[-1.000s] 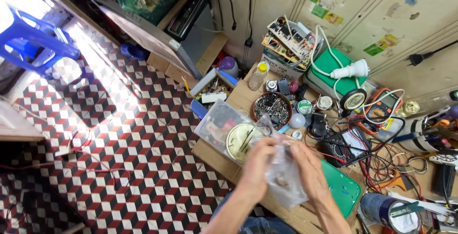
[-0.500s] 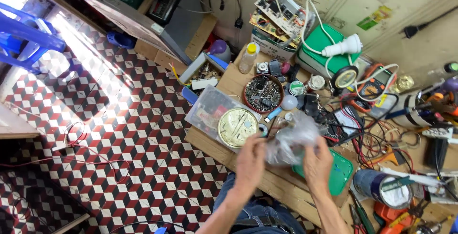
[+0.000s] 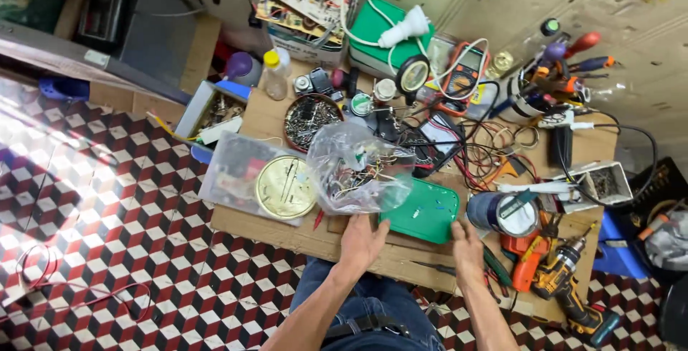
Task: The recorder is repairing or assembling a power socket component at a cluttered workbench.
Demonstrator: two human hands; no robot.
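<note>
Sitting on the crowded wooden workbench [image 3: 287, 233], a crinkly clear plastic bag full of small wires and parts [image 3: 356, 168] rests just past both hands, partly on the flat green plastic tray [image 3: 424, 211]. Left hand [image 3: 360, 240] lies flat, fingers loose and spread, tips just below the bag and gripping nothing, maybe just touching it. Right hand [image 3: 467, 245] rests open near the tray's right corner, fingers released too, holding nothing. Left of the bag: a round gold tin lid [image 3: 285, 188] on a clear plastic box [image 3: 233, 175]. Farther away: a dark round bowl of screws [image 3: 309, 120]. Near right: an orange and black cordless drill [image 3: 566, 283], lying close and easy to grab.
</note>
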